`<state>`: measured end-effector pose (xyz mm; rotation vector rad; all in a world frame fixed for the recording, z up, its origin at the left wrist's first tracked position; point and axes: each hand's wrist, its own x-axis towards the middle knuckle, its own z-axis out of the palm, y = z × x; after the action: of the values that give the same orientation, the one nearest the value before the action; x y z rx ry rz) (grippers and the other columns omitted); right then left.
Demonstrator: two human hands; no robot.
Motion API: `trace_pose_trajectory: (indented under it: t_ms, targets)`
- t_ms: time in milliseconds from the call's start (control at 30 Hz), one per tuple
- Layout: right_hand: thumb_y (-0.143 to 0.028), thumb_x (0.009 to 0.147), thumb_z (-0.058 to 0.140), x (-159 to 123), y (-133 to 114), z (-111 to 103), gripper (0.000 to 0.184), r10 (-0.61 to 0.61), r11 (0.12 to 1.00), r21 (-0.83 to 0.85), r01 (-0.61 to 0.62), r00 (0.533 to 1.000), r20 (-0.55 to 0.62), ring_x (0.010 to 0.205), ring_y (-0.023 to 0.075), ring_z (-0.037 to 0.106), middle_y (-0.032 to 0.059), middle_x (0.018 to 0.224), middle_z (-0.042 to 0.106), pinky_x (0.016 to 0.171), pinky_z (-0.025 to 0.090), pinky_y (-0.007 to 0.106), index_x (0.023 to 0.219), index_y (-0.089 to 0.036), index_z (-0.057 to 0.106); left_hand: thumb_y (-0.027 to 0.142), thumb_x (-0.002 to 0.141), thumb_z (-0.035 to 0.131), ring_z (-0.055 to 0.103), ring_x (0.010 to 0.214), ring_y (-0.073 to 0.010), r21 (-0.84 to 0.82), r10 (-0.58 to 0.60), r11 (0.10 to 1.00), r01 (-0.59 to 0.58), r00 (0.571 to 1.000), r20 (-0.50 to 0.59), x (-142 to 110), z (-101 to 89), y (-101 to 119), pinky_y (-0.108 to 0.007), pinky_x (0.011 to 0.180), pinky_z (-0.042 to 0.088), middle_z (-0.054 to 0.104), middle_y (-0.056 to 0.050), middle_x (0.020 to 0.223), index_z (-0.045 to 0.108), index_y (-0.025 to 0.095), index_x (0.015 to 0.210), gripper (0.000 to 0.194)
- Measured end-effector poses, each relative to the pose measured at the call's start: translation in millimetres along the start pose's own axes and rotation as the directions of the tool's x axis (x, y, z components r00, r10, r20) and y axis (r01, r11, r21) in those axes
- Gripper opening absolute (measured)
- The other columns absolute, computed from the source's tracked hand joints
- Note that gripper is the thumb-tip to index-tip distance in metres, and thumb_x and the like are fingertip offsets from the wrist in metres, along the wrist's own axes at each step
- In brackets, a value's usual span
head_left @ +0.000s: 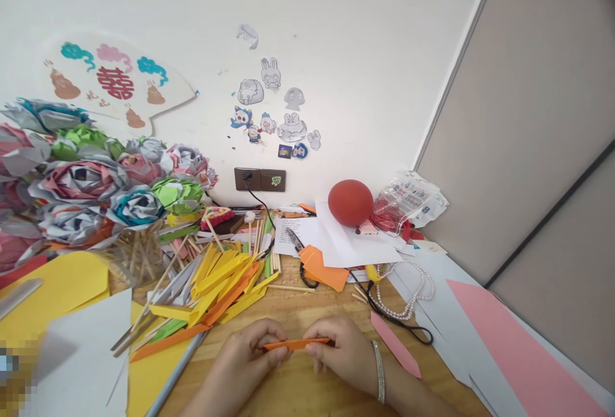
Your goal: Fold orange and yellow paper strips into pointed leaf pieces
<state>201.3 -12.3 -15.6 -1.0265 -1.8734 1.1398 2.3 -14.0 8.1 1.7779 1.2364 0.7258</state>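
A narrow folded strip of orange paper (298,344) is held level between my two hands, just above the wooden table. My left hand (254,353) pinches its left end with thumb and fingers. At the other end, my right hand (339,348), with a bracelet (379,372) on the wrist, pinches it the same way. To the left lies a heap of folded yellow and orange paper strips (221,282). A folded pink paper strip (396,343) rests right of my right hand. Several orange paper pieces (321,268) lie beyond, partly over black-handled scissors (294,239).
Folded paper flowers (81,183) on sticks crowd the left. A red balloon (350,203) sits at the back on white paper (369,252). A pearl string (410,308) and black cord lie right. White and pink sheets (519,346) cover the right side. A socket (260,180) is on the wall.
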Motion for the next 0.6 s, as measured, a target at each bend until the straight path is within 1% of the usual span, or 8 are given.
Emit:
trace_pose_trajectory:
  t_ms: [100,167,267,367,433,467,533,600]
  targets:
    - [-0.028,0.08,0.056,-0.6,1.8,-1.3,0.018,0.04,0.994,0.097,-0.043,0.999,0.035,0.042,0.0095,0.051,-0.0025,0.05,0.056,0.046,0.041,0.019,0.079,-0.014,0.067,0.039,0.07,0.055,0.056,0.063,-0.0166,-0.032,0.003,0.999,-0.003,1.0,0.027,1.5,-1.1,-0.3,-0.023,0.059,0.041,0.061,0.001,0.064,0.059,0.02,0.07,0.019]
    - [-0.034,0.083,0.054,-0.9,1.9,-2.9,0.024,0.049,0.987,0.148,-0.061,0.995,0.084,0.044,0.0092,0.052,-0.0011,0.054,0.058,0.047,0.042,0.019,0.085,-0.013,0.066,0.039,0.071,0.055,0.059,0.064,-0.0172,-0.072,0.012,0.997,-0.009,0.999,0.043,2.7,-1.7,-2.2,-0.023,0.06,0.042,0.063,0.0,0.065,0.06,0.019,0.071,0.021]
    - [-0.045,0.086,0.049,-1.4,2.0,-5.6,0.036,0.032,0.982,0.179,-0.061,0.987,0.16,0.047,0.0088,0.054,0.0024,0.064,0.063,0.05,0.043,0.019,0.091,-0.013,0.064,0.042,0.072,0.055,0.062,0.066,-0.0184,-0.15,0.016,0.989,-0.004,0.997,0.077,4.9,-2.5,-7.5,-0.024,0.063,0.044,0.067,-0.001,0.066,0.062,0.019,0.076,0.025]
    - [-0.054,0.085,0.048,-1.4,4.7,-7.3,0.045,0.034,0.977,0.202,-0.069,0.984,0.173,0.05,0.0094,0.055,0.0052,0.068,0.064,0.052,0.044,0.021,0.091,-0.012,0.063,0.048,0.072,0.055,0.064,0.071,-0.0202,-0.209,-0.023,0.977,0.048,0.992,0.12,7.2,-4.6,-11.9,-0.026,0.067,0.046,0.07,-0.002,0.071,0.064,0.018,0.083,0.033]
    - [-0.059,0.084,0.047,-1.0,7.6,-7.9,0.051,0.041,0.967,0.244,-0.08,0.986,0.161,0.051,0.0104,0.056,0.0069,0.07,0.065,0.054,0.046,0.023,0.093,-0.011,0.061,0.052,0.072,0.053,0.065,0.073,-0.021,-0.199,-0.051,0.977,0.074,0.991,0.12,8.0,-7.5,-11.5,-0.026,0.068,0.046,0.071,-0.003,0.073,0.065,0.019,0.085,0.038]
    - [-0.061,0.083,0.047,-0.8,8.8,-8.1,0.053,0.04,0.962,0.263,-0.079,0.987,0.153,0.052,0.0109,0.057,0.0078,0.072,0.065,0.056,0.047,0.025,0.094,-0.011,0.059,0.053,0.072,0.051,0.064,0.074,-0.0211,-0.176,-0.052,0.982,0.07,0.993,0.107,8.0,-9.2,-10.3,-0.026,0.068,0.046,0.071,-0.003,0.074,0.065,0.019,0.083,0.039]
    - [-0.063,0.083,0.045,-0.5,10.1,-8.1,0.056,0.03,0.957,0.281,-0.073,0.988,0.152,0.054,0.0115,0.057,0.0094,0.076,0.066,0.059,0.048,0.027,0.097,-0.011,0.058,0.055,0.075,0.048,0.063,0.075,-0.0206,-0.118,-0.033,0.992,0.041,0.997,0.068,7.2,-12.2,-7.0,-0.026,0.07,0.045,0.07,-0.003,0.074,0.065,0.019,0.076,0.04]
    - [-0.063,0.083,0.044,-0.5,9.6,-7.7,0.056,0.022,0.96,0.272,-0.071,0.984,0.177,0.054,0.0114,0.056,0.0101,0.079,0.066,0.058,0.048,0.027,0.1,-0.011,0.057,0.055,0.078,0.045,0.063,0.074,-0.02,-0.072,-0.011,0.997,0.013,1.0,0.029,5.9,-13.7,-4.4,-0.026,0.07,0.045,0.069,-0.002,0.073,0.063,0.02,0.071,0.04]
